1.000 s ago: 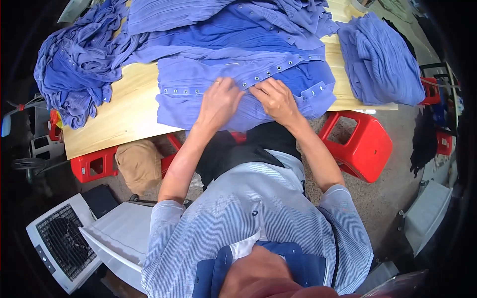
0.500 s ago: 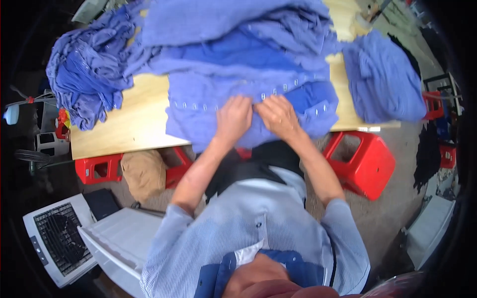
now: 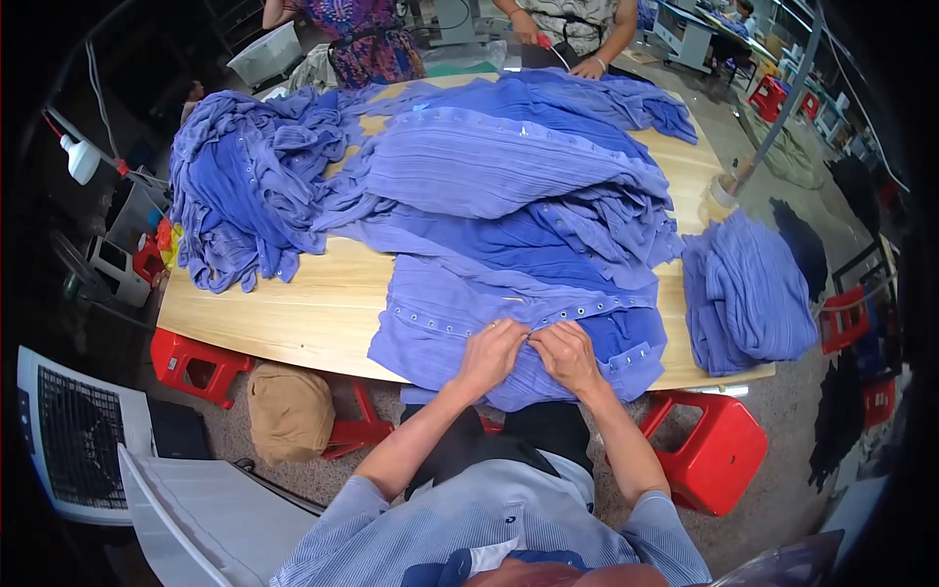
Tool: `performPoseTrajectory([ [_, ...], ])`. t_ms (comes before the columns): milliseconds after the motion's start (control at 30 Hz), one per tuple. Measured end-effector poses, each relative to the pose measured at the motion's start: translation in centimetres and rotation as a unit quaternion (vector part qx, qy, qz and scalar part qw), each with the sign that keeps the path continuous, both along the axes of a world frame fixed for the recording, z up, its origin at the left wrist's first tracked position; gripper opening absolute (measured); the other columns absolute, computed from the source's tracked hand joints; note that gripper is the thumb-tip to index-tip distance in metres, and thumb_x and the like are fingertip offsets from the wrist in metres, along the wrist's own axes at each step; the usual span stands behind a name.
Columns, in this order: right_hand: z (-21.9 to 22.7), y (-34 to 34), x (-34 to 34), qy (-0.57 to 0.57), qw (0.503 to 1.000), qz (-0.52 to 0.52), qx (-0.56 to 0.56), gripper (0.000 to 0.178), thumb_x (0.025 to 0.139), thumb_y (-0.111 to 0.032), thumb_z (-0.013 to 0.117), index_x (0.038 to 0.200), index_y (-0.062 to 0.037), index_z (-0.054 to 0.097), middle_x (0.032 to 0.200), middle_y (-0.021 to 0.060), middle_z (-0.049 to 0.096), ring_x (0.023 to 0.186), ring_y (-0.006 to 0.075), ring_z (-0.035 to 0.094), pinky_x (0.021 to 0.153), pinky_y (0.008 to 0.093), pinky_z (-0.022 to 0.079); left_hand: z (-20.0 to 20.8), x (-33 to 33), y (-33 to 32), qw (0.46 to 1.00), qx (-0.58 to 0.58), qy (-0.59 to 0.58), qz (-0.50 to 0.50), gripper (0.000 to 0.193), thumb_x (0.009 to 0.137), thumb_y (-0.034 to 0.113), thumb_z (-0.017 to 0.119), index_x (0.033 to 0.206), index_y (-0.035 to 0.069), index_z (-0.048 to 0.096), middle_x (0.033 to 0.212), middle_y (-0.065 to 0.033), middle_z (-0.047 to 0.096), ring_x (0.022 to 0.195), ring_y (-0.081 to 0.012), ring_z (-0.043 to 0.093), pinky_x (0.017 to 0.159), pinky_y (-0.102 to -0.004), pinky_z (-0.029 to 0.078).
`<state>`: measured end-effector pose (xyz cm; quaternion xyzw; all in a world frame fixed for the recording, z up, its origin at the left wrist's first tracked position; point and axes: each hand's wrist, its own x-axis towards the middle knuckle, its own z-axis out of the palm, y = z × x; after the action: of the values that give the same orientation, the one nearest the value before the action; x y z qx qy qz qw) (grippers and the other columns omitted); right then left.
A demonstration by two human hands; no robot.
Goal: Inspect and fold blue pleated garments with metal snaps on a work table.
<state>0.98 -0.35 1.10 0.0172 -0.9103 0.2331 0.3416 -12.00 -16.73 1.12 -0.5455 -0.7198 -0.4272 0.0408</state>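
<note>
In front of me lies a blue ribbed garment (image 3: 440, 282) with rows of small ring-like fastenings, its near edge hanging at the table's front. My left hand (image 3: 493, 352) is closed, fingertips pinching cloth at the fastening strip. Close beside it, my right hand (image 3: 567, 356) pinches the same strip, its fingers bent and pressed together. Whatever small part is between the fingertips is hidden. Beyond my hands stretches a heap of similar blue garments (image 3: 489, 176).
The wooden table (image 3: 284, 313) also carries a blue garment pile (image 3: 235, 186) at left and a folded stack (image 3: 748, 293) at right. Red stools (image 3: 719, 455) stand below the front edge, with a tan bundle (image 3: 289, 411). Across the table, a person's hand (image 3: 589, 68) rests near blue cloth.
The head view has tilted up, bringing the table's far side and two people into sight. My hands remain on the garment's fastening strip, their fingertips now nearly meeting.
</note>
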Motion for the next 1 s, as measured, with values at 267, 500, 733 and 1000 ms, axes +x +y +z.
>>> performPoseTrajectory([
  [267, 0.2, 0.2, -0.3, 0.037, 0.998, 0.000, 0.056, 0.015, 0.085, -0.002, 0.076, 0.099, -0.0013, 0.075, 0.091, 0.0118, 0.072, 0.084, 0.0311, 0.071, 0.077, 0.0428, 0.057, 0.5, -0.1, 0.0, 0.999, -0.034, 0.024, 0.001, 0.012, 0.098, 0.003, 0.071, 0.110, 0.003, 0.073, 0.102, -0.0127, 0.072, 0.094, -0.0371, 0.072, 0.078, -0.0475, 0.059],
  [500, 0.5, 1.0, -0.9, 0.043, 0.993, 0.041, 0.098, 0.022, 0.081, -0.002, 0.074, 0.103, 0.0009, 0.076, 0.096, 0.0108, 0.072, 0.085, 0.0286, 0.071, 0.076, 0.0406, 0.059, 0.7, -1.0, -0.1, 1.000, -0.016, -0.003, -0.021, 0.014, 0.098, 0.006, 0.072, 0.112, 0.005, 0.073, 0.102, -0.0129, 0.071, 0.093, -0.0370, 0.071, 0.079, -0.0475, 0.058],
  [733, 1.5, 0.4, 1.3, 0.038, 0.992, 0.035, 0.114, 0.027, 0.082, -0.003, 0.073, 0.109, 0.0016, 0.076, 0.104, 0.0130, 0.075, 0.091, 0.0293, 0.073, 0.079, 0.0406, 0.061, 0.7, 0.4, -0.1, 0.996, -0.062, 0.063, -0.007, 0.026, 0.093, 0.007, 0.073, 0.118, 0.011, 0.073, 0.099, -0.0107, 0.066, 0.090, -0.0337, 0.070, 0.075, -0.0455, 0.060],
  [1000, -1.9, 0.3, 3.7, -0.049, 0.996, -0.055, 0.044, 0.029, 0.084, 0.001, 0.071, 0.111, -0.0019, 0.076, 0.106, 0.0159, 0.075, 0.102, 0.0376, 0.072, 0.088, 0.0469, 0.060, -0.8, -0.1, -0.7, 0.980, -0.090, 0.176, -0.019, 0.039, 0.085, 0.008, 0.070, 0.123, 0.010, 0.078, 0.114, -0.0115, 0.071, 0.097, -0.0334, 0.070, 0.081, -0.0478, 0.058],
])
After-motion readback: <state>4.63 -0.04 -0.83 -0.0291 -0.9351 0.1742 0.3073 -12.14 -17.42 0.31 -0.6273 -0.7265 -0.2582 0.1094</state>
